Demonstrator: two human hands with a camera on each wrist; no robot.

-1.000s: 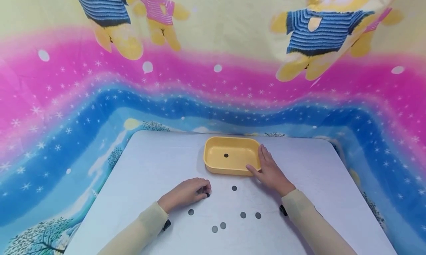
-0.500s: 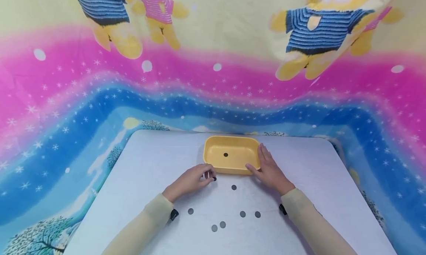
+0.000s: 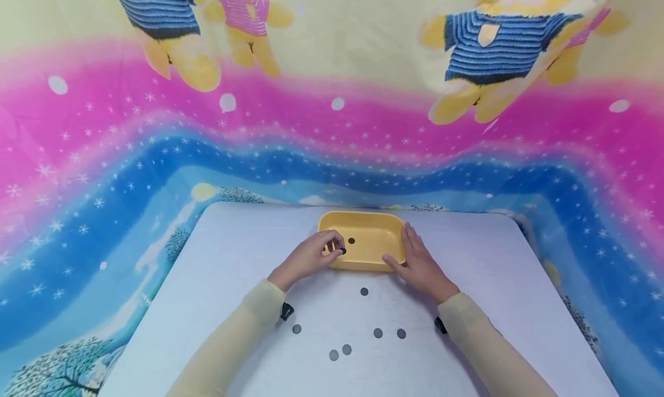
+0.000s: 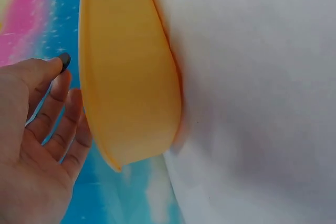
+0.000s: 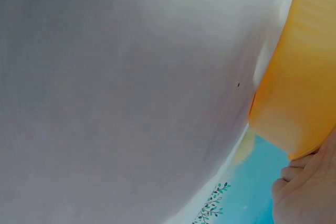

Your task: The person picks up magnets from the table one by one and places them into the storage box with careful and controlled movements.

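Pinched at my left thumb and fingertips is a small dark disc (image 4: 65, 62), coin-like in shape. My left hand (image 3: 310, 254) is over the left front part of a yellow rectangular box (image 3: 368, 267), its fingertips above the rim. Another dark disc (image 3: 351, 241) lies on the box's floor. At the box's right end, my right hand (image 3: 422, 268) holds the front corner, thumb over the rim and fingers along the side. In the right wrist view only part of that hand (image 5: 307, 187) shows by the rim.
Several grey discs lie on the white table: one disc (image 3: 364, 291) in front of the box, another disc (image 3: 297, 329) by the left forearm, others nearer the front edge. A patterned curtain (image 3: 332, 178) surrounds the table's back and sides.
My left hand has moved forward and slightly right with the pinched disc, from the table to above the box's left part. The right hand and the box stay put.
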